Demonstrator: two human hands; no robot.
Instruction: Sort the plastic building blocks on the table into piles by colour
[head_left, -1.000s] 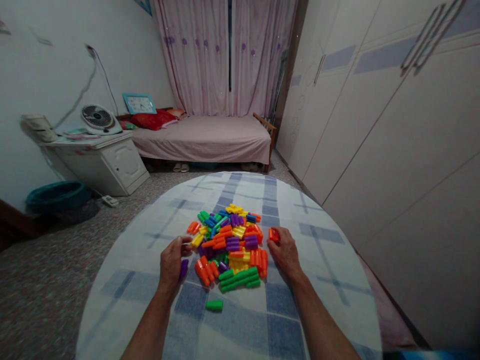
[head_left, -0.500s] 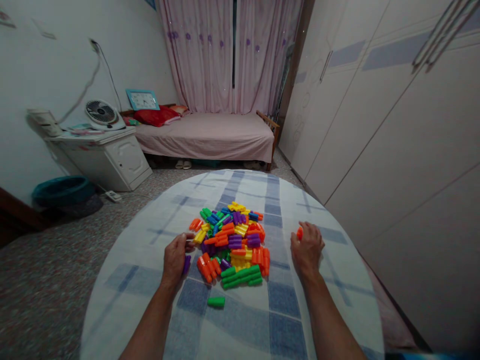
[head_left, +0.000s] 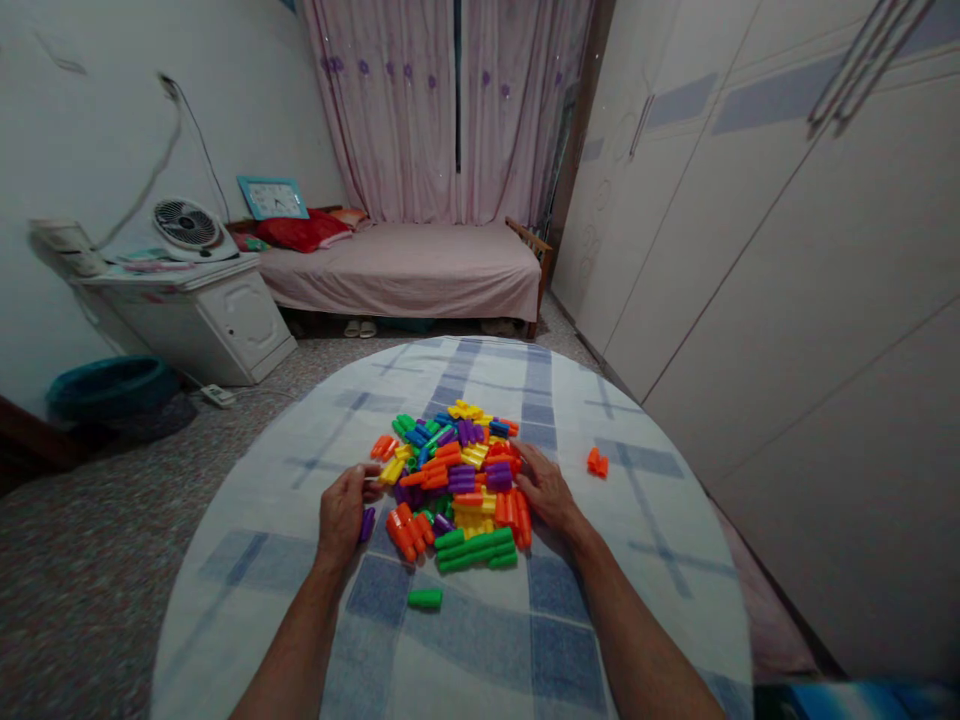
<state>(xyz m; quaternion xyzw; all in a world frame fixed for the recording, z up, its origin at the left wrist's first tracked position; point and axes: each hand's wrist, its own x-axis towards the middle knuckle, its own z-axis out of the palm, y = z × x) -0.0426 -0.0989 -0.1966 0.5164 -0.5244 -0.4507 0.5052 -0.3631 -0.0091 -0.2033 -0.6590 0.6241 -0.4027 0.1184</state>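
From my end, I see an orange piece (head_left: 598,462) lying well apart on the right of the table (head_left: 480,665) and a green piece (head_left: 425,599) alone at the near side. Most pieces sit in the mixed pile (head_left: 462,479) between the hands, so I judge that little is separated and much is left. My left hand (head_left: 343,512) is half curled at a yellow piece (head_left: 391,471), a purple piece (head_left: 367,524) just beside it; my right hand (head_left: 547,488) bends its fingers at the pile's right edge. I can't tell whether either grips anything.
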